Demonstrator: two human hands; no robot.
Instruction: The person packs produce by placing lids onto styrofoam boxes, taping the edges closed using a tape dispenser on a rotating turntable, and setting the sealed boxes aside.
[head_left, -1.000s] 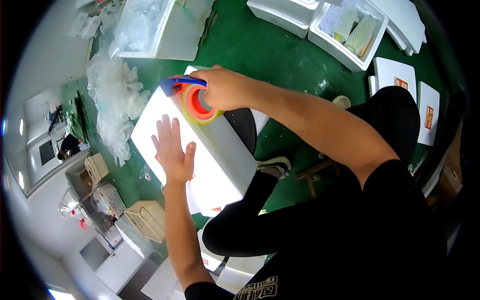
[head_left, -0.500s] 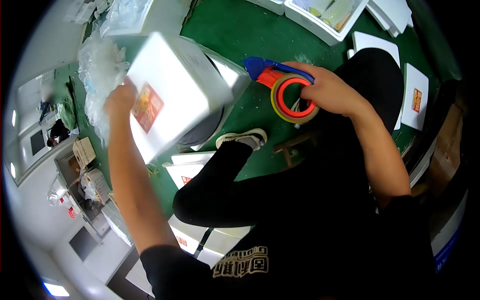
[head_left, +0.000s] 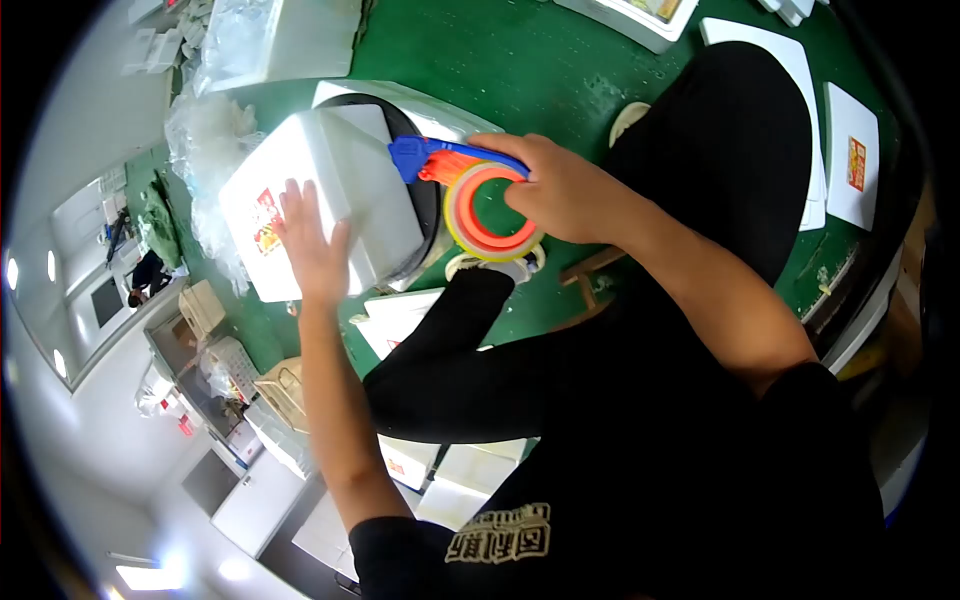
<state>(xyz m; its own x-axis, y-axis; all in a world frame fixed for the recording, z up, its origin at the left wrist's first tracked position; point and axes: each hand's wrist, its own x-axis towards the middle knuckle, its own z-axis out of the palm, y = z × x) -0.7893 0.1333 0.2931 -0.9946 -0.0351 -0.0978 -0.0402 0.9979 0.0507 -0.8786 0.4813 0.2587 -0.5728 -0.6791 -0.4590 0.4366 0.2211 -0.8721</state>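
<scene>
A white foam box [head_left: 370, 185] with a red and yellow label [head_left: 267, 222] on its lid stands on a round black support [head_left: 432, 215]. My left hand [head_left: 313, 245] lies on the lid beside the label, fingers stretched out. My right hand [head_left: 555, 185] is closed round the blue handle of a tape dispenser [head_left: 455, 165], which carries a roll of clear-yellow tape on an orange-red core. The dispenser's blue head is close to the right side of the box; whether it touches the box I cannot tell.
Crumpled clear plastic [head_left: 205, 150] lies left of the box. An open white box [head_left: 310, 40] is behind it. White lids [head_left: 850, 160] lie at the right. A small wooden stool [head_left: 590, 280] and white boxes [head_left: 470, 470] are near my legs. Far left, a person [head_left: 148, 275] is visible.
The box has been turned, its labelled lid now facing left. My left hand went from its edge to flat on the lid. My right hand brought the dispenser left, back beside the box.
</scene>
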